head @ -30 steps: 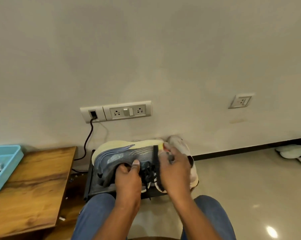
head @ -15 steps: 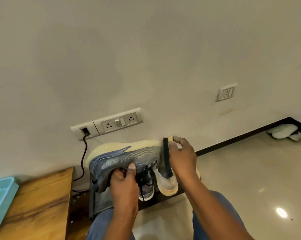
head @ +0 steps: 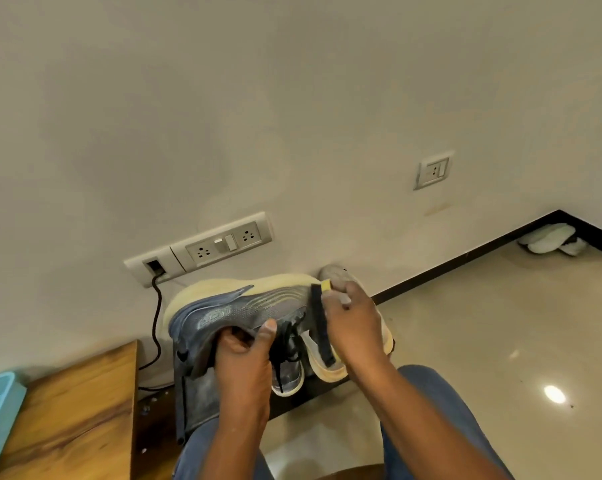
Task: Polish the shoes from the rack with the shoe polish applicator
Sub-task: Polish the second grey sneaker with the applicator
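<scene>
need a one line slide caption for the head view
Left hand grips a grey-blue sneaker sole-up while the right hand holds the black shoe polish applicator against its side.

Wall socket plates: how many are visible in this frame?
2. A long socket plate sits low on the wall above the held shoe, with a black cable plugged into its left end. A small single plate is higher, to the right. None looks hidden.

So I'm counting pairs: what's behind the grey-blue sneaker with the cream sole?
Behind the grey-blue sneaker, held by the left hand, pale shoes sit on a dark rack. How many stays hidden behind sneaker and right hand.
</scene>
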